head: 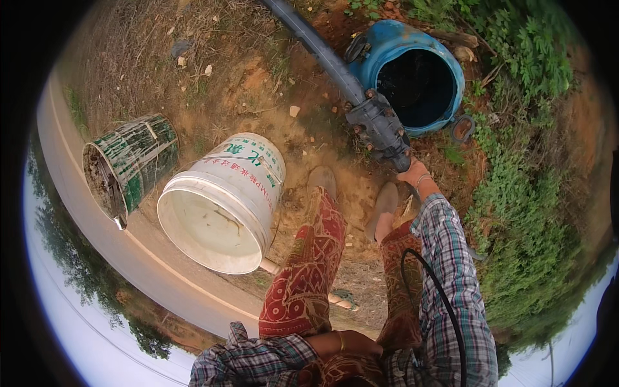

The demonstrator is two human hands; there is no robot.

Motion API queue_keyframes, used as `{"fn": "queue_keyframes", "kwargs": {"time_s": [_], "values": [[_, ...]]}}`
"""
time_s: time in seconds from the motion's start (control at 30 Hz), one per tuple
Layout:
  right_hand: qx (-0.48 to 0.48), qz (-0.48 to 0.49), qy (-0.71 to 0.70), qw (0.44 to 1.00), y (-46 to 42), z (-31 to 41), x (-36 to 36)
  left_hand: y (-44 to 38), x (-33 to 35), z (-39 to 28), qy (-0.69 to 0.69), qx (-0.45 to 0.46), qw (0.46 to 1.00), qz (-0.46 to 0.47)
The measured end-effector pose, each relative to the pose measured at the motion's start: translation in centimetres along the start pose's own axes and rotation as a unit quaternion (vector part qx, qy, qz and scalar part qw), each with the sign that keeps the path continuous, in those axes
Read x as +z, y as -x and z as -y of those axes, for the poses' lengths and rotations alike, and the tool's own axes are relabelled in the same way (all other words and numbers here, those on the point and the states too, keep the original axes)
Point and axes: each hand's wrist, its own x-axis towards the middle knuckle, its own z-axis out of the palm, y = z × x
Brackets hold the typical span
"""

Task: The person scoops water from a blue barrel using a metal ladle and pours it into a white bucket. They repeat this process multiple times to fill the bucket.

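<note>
My right hand (416, 173) is on the lower end of a black plastic pipe fitting (379, 121) with rusty bolts. The fitting joins a thick black pipe (324, 55) that comes down from the top of the view. Beside it lies a blue plastic barrel (411, 36) with a dark, open mouth. My left hand (365, 344) rests against my body near the waist, its fingers partly hidden. In front of me, to the left, stands a white plastic bucket (256, 164) holding cloudy water and bearing printed writing.
A green, stained bucket (150, 150) with tools inside stands left of the white one. A paved road (87, 193) runs along the left. Leafy plants (522, 208) line the right. A pole (343, 301) lies behind my feet. A black cable (452, 309) hangs by my right arm.
</note>
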Motion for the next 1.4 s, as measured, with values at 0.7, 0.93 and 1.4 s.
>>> {"fn": "queue_keyframes", "kwargs": {"time_s": [0.7, 0.93, 1.4], "values": [[0.156, -0.343, -0.033, 0.926, 5.3, -3.4, -8.2, 1.0, -4.3, -4.7, -0.05, -0.052, 0.996, -0.049], [0.195, -0.189, 0.026, 0.962, 18.7, -15.2, -3.8, 2.6, -4.6, -7.4, 0.11, -0.079, 0.972, -0.191], [0.424, 0.043, -0.24, 0.872, 58.0, -39.2, 14.4, 12.0, 1.8, -14.1, 0.31, 0.108, 0.845, -0.423]]}}
